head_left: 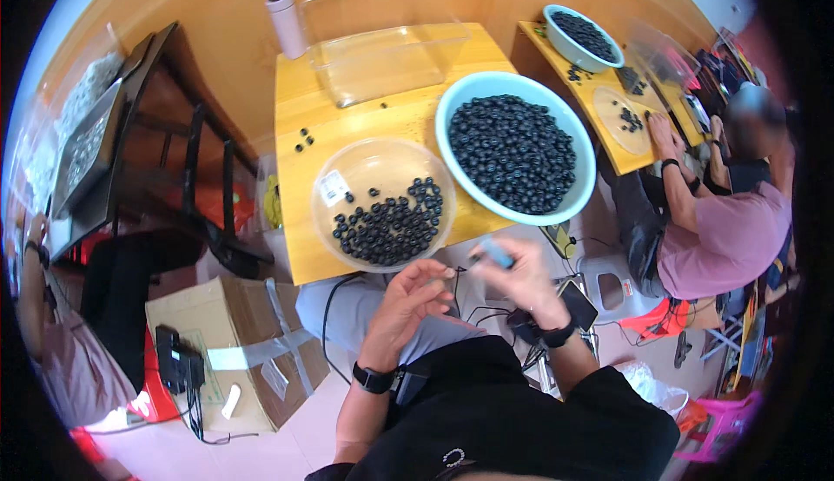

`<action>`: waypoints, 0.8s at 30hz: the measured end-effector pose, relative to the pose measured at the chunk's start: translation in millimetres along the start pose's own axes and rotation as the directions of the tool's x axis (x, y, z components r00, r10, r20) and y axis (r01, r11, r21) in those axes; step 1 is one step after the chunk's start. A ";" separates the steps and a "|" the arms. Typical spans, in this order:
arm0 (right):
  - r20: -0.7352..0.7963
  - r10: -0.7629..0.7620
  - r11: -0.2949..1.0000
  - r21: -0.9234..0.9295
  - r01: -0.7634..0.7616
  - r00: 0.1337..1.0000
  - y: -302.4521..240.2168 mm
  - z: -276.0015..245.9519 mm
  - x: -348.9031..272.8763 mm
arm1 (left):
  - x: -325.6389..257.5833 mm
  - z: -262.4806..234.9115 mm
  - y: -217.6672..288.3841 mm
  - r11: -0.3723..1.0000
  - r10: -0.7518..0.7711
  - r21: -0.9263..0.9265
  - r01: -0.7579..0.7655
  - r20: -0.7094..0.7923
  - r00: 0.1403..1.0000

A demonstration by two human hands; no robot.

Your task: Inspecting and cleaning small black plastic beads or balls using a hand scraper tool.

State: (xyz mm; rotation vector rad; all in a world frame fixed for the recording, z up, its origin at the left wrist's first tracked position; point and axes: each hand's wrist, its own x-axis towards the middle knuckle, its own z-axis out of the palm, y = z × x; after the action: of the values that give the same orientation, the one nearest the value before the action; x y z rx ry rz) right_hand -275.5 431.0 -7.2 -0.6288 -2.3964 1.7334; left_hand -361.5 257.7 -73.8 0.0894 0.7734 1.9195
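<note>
My left hand is closed in a pinch just off the table's near edge, with a small dark ball partly visible at its fingertips. Facing it, my right hand grips a light-blue handled tool whose dark end points toward the left hand. Motion blurs that tool, so its kind is unclear. Beyond my hands, a round clear plastic tray holds a scattering of small black balls. To its right, a light-blue basin is heaped with the same black balls.
On the yellow table lie a few stray balls, a clear plastic bin and a pink bottle. A taped cardboard box stands at lower left. Co-workers sit at left and at right, where another basin stands.
</note>
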 end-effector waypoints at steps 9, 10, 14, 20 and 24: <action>-0.597 -0.358 0.933 -0.198 0.300 0.718 10.1 -62.7 57.0 | -6.5 -16.1 -0.5 0.999 0.045 -0.006 -0.045 -0.014 0.999; -0.544 -0.391 0.920 -0.247 0.303 0.742 8.0 -50.7 59.5 | -8.1 -16.0 -0.3 0.999 0.049 -0.012 -0.049 -0.024 0.999; -0.067 -0.499 0.754 -0.526 0.394 0.864 -21.1 12.9 80.4 | -13.5 -19.3 0.4 0.999 0.053 -0.005 -0.054 -0.044 0.998; 0.237 -0.504 0.584 -0.615 0.530 0.830 -17.1 82.1 151.4 | -17.6 -20.7 -2.0 0.996 0.080 -0.027 -0.081 -0.049 0.996; 0.380 -0.333 0.506 -0.700 0.504 0.863 -4.6 104.7 183.9 | -18.7 -21.6 -3.3 0.997 0.069 -0.015 -0.070 -0.073 0.995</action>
State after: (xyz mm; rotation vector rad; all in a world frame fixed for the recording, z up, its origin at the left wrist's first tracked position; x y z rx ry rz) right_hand -478.1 410.3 -64.9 0.1359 -3.0570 0.4851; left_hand -358.3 232.8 -87.7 0.0365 0.8105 2.0047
